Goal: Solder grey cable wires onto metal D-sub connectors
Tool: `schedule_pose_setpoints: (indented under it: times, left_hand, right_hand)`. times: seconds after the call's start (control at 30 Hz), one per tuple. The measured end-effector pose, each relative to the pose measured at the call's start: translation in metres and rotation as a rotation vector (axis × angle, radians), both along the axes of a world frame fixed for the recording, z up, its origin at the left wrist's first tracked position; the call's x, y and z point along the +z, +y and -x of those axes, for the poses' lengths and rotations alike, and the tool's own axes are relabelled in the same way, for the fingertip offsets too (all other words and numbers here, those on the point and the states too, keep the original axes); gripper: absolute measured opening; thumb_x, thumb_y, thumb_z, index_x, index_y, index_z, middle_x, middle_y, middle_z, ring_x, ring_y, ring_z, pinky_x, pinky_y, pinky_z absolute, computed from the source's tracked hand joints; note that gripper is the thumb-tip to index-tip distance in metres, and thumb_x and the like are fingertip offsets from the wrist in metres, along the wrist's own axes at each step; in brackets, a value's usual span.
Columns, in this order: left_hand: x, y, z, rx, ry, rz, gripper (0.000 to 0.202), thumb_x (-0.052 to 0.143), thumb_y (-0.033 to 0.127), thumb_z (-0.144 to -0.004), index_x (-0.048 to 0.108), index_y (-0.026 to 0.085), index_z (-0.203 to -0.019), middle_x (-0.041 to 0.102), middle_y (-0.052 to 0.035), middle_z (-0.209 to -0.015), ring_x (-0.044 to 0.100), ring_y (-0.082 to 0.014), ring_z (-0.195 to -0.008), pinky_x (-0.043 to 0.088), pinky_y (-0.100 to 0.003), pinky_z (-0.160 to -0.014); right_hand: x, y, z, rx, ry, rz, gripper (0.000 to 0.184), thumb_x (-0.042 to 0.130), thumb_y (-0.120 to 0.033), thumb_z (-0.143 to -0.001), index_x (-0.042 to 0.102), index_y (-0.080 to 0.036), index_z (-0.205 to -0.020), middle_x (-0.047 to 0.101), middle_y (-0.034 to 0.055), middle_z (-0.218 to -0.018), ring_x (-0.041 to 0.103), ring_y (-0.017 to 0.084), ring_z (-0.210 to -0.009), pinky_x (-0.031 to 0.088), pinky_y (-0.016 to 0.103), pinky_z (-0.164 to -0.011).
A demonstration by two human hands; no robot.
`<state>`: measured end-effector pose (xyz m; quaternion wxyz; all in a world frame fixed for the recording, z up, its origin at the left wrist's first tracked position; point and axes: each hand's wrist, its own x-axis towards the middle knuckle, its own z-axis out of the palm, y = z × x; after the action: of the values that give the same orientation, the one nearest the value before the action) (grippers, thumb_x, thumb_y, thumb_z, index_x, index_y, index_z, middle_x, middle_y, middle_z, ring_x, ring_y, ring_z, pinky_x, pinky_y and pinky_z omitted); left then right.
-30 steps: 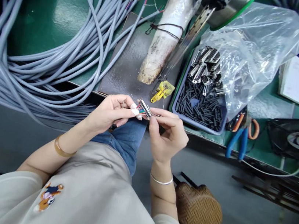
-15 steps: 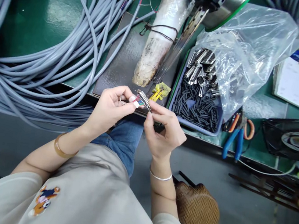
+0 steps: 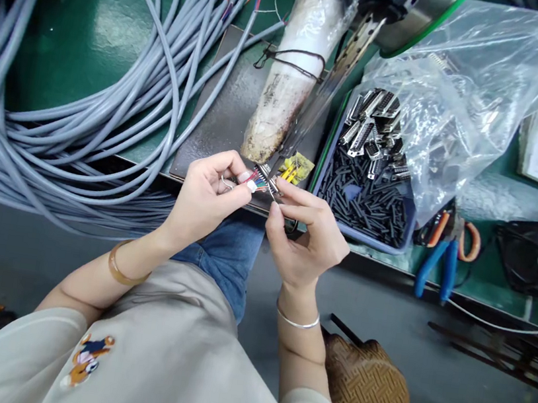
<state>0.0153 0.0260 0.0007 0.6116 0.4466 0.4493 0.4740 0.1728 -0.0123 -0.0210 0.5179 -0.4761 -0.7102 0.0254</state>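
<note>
My left hand (image 3: pixel 204 196) pinches the coloured wire ends of a cable just behind a small metal connector (image 3: pixel 264 181). My right hand (image 3: pixel 307 230) is closed on the connector's other side, thumb and forefinger gripping it. Both hands hover over the front edge of the green bench (image 3: pixel 98 24), above my lap. The connector is partly hidden by my fingertips.
Several grey cables (image 3: pixel 60 119) coil over the left of the bench. A dark metal plate (image 3: pixel 225 115) carries a white wrapped fixture (image 3: pixel 290 84). A blue tray (image 3: pixel 365 188) holds black sleeves and connectors under a clear plastic bag (image 3: pixel 465 89). Blue and orange cutters (image 3: pixel 442 252) lie to the right.
The two hands with the connector rose slightly toward the bench edge, then held there; the right fingers shifted their grip on the connector.
</note>
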Motion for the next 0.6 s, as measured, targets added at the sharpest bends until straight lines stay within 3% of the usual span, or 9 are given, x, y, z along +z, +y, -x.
schedule_pose_setpoints:
  times: [0.33,0.6]
  left_hand:
    - [0.0035,-0.0008,-0.0002,0.010,0.005,-0.029,0.020,0.071,0.014,-0.074,0.053,0.019,-0.069,0.048,0.0073,-0.060,0.026,-0.0009,-0.042,0.020,-0.019,-0.040]
    - [0.0036,0.0027,0.0008,-0.004,-0.028,-0.011,0.019,0.071,0.012,-0.070,0.053,0.018,-0.065,0.051,0.0062,-0.058,0.035,-0.0022,-0.045,0.026,-0.017,-0.041]
  right_hand:
    - [0.0072,0.0030,-0.0002,-0.020,-0.045,-0.020,0.020,0.074,-0.009,-0.085,0.066,-0.024,-0.095,0.081,0.0033,-0.109,0.079,0.019,-0.095,0.067,0.034,-0.082]
    - [0.0023,-0.0002,0.0003,-0.003,-0.070,-0.042,0.020,0.072,-0.006,-0.084,0.063,-0.023,-0.091,0.082,0.0056,-0.110,0.079,0.017,-0.089,0.066,0.028,-0.076]
